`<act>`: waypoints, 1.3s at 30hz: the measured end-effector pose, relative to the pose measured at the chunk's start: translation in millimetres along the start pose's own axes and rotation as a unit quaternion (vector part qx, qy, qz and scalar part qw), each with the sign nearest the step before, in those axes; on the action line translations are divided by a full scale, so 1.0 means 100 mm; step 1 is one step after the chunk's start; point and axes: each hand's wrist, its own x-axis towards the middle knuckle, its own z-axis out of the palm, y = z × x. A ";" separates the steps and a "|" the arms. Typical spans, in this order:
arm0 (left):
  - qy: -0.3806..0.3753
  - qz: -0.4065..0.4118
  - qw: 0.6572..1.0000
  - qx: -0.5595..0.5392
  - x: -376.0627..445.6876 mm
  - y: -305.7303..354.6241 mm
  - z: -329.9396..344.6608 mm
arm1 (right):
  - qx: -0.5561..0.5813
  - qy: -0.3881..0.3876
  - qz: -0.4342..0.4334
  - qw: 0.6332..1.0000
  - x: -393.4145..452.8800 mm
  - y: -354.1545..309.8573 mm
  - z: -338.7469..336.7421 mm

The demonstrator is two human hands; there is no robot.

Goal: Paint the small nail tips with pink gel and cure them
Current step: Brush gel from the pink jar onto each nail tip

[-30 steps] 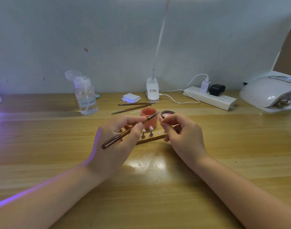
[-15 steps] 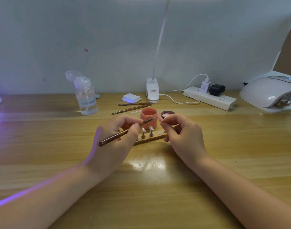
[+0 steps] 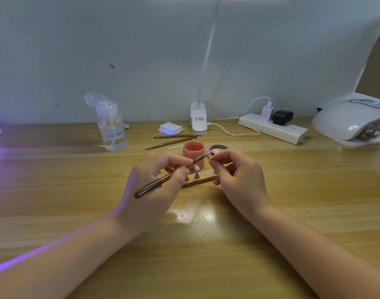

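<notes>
Brush (image 3: 163, 180) tip back at right hand (image 3: 238, 175)

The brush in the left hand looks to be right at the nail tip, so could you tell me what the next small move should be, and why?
Probably a short stroke along the nail tip. The left hand holds the brush with its bristles at the tip, which the right hand pinches above the stand, by the open gel pot.

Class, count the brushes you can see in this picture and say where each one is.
3. One brush is gripped in the left hand; two spare brushes lie on the table behind the pink jar. None seems hidden.
</notes>
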 end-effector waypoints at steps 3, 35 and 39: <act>0.016 -0.009 1.000 -0.021 -0.01 -0.01 -0.01 | -0.002 0.003 0.002 1.000 0.00 0.00 0.00; 0.018 0.003 1.000 -0.020 -0.01 0.01 0.00 | 0.009 0.011 0.009 1.000 0.01 0.00 0.00; 0.011 -0.012 1.000 -0.022 -0.02 0.00 0.00 | 0.009 0.012 0.010 1.000 0.01 -0.01 0.00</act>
